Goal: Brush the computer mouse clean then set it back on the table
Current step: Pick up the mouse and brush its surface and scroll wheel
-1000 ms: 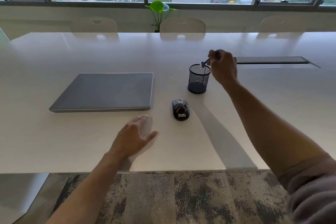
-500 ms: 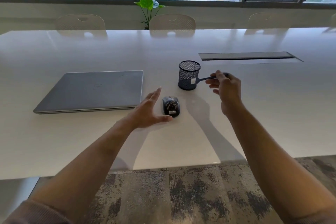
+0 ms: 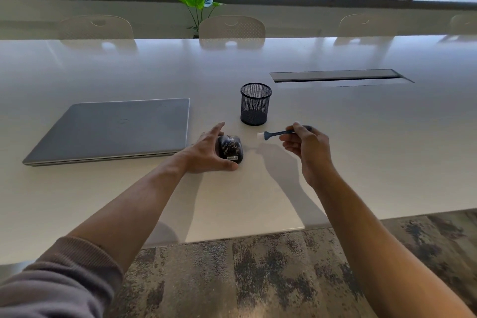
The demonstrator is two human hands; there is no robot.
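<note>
I saw the black computer mouse [image 3: 230,149] lying on the white table [image 3: 361,137], just right of the closed laptop [image 3: 113,129]. My left hand [image 3: 206,153] cupped its side, fingers spread wide. My right hand [image 3: 308,150] pinched a small brush [image 3: 275,134], bristles pointing left, near the mesh pen cup [image 3: 255,104].
</note>
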